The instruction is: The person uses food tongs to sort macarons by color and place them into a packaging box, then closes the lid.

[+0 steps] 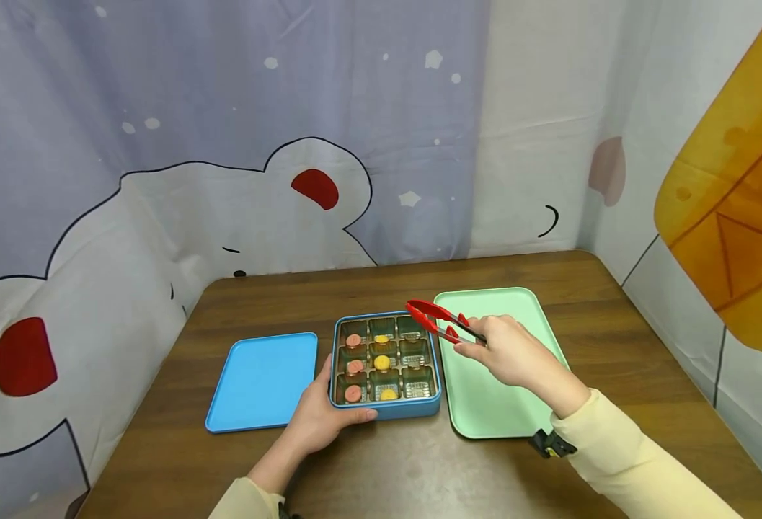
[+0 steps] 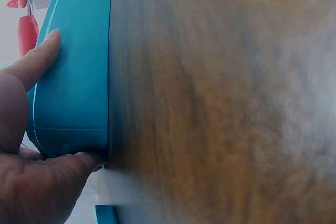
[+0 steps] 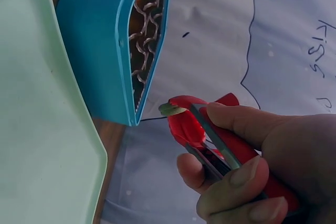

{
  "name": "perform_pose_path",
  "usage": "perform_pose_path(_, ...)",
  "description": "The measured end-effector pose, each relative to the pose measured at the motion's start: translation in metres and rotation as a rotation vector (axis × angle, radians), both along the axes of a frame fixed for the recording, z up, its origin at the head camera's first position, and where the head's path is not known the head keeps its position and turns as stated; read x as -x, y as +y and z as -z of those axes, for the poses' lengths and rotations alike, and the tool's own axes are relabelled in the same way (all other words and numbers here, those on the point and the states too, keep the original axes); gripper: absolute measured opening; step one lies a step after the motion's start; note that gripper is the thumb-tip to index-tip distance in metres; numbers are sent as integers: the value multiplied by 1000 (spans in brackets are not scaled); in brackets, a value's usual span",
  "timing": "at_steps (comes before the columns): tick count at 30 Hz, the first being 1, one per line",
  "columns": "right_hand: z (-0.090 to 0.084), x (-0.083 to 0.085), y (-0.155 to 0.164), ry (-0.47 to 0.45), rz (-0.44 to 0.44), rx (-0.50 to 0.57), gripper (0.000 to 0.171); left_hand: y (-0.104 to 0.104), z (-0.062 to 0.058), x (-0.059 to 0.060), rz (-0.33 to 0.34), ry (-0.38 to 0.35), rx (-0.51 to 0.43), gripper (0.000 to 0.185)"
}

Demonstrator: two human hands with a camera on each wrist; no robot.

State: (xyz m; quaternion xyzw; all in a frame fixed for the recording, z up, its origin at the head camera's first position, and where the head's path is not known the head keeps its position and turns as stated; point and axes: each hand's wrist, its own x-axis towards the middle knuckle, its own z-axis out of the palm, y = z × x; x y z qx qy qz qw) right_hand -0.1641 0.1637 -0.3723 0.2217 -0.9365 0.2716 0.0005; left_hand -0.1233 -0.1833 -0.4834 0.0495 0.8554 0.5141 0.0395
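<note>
Blue lid (image 1: 262, 382) lies left of the blue tin (image 1: 387, 411); left hand (image 1: 325, 418) grips the tin's near corner. Right hand (image 1: 510, 353) pinches red tongs (image 1: 435, 318) above its right column, green tray (image 1: 484, 404) just right. Best keep the tin braced.

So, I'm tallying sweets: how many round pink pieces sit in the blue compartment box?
3, all in the left column of the blue compartment box: back, middle, front. None appear hidden.

Bright even light, soft shadows, left wrist view blurred, edges warped
</note>
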Motion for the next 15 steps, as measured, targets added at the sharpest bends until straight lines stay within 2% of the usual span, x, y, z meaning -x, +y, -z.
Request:
perform_pose_path(10, 5, -1, -8, -28, 47, -39, 35, 2, -1, 0, 17, 3, -43, 119)
perform_pose_path(15, 5, -1, -5, -19, 34, -31, 33, 1, -1, 0, 2, -8, -34, 126)
